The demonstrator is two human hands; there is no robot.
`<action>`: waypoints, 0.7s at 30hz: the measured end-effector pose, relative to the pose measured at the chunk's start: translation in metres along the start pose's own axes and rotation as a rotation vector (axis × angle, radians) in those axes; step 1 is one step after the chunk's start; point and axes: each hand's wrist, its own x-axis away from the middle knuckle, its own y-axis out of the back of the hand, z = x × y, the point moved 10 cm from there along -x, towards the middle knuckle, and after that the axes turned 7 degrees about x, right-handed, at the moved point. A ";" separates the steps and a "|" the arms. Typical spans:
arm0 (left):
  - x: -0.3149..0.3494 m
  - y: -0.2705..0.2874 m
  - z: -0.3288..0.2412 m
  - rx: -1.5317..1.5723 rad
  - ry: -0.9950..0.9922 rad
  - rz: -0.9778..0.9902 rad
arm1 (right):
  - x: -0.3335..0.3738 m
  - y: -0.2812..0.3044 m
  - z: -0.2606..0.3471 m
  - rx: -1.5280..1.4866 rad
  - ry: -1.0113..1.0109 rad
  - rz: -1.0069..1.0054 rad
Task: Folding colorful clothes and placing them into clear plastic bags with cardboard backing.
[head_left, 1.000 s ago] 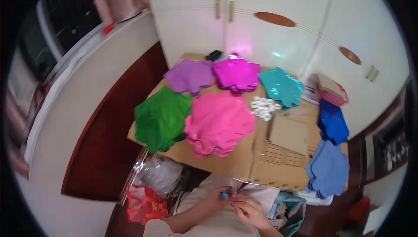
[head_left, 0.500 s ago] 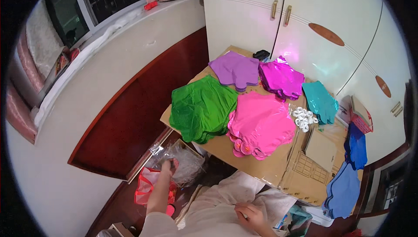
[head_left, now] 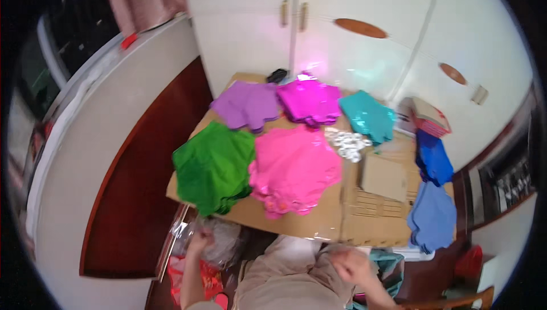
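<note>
My left hand point(head_left: 200, 240) is low on the left, beside crumpled clear plastic point(head_left: 225, 244) below the table's edge. Blur hides its fingers, so I cannot tell whether it grips the plastic. Over my lap is my right hand point(head_left: 350, 265), smeared by motion, with nothing visible in it. On the cardboard-topped table point(head_left: 319, 227) lie flat stacks of scallop-edged sheets: green point(head_left: 213, 165), pink point(head_left: 296, 167), purple point(head_left: 246, 104), shiny magenta point(head_left: 309, 100), teal point(head_left: 368, 116), dark blue point(head_left: 434, 157) and light blue point(head_left: 433, 216). White rings or coils point(head_left: 348, 144) sit among them.
A cardboard piece point(head_left: 384, 177) lies on the table's right part. Behind it stands a pink basket point(head_left: 431, 119). A red bag point(head_left: 194, 278) is on the floor by my left forearm. White cupboards point(head_left: 245, 42) close off the back; a chair point(head_left: 456, 301) is at lower right.
The view has swung right, so the table sits further left in it. My right hand has lifted off my lap. My left hand stays by the clear plastic.
</note>
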 end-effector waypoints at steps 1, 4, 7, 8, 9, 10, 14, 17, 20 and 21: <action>0.025 -0.033 -0.036 -0.036 0.176 0.223 | 0.006 0.016 -0.019 0.113 -0.015 -0.038; 0.095 -0.107 -0.133 -0.148 0.098 0.658 | -0.017 0.066 -0.088 0.217 -0.160 -0.103; 0.150 -0.170 -0.237 -0.093 -0.084 0.863 | -0.047 0.098 -0.155 0.173 -0.323 0.023; 0.157 -0.190 -0.265 -0.101 -0.144 0.902 | -0.051 0.097 -0.175 0.209 -0.290 0.087; 0.154 -0.212 -0.282 -0.174 -0.210 0.914 | -0.055 0.093 -0.198 0.241 -0.256 0.152; 0.146 -0.234 -0.296 -0.241 -0.273 0.924 | -0.059 0.092 -0.212 0.273 -0.223 0.222; 0.121 -0.341 -0.355 -0.260 -0.511 0.852 | -0.049 0.082 -0.278 0.406 -0.458 0.579; 0.074 -0.427 -0.360 -0.369 -0.550 0.838 | -0.036 0.072 -0.301 0.351 -0.455 0.628; 0.044 -0.475 -0.359 -0.272 -0.315 0.767 | -0.039 0.062 -0.304 0.350 -0.358 0.588; 0.038 -0.486 -0.362 -0.304 -0.353 0.737 | -0.040 0.060 -0.307 0.339 -0.328 0.569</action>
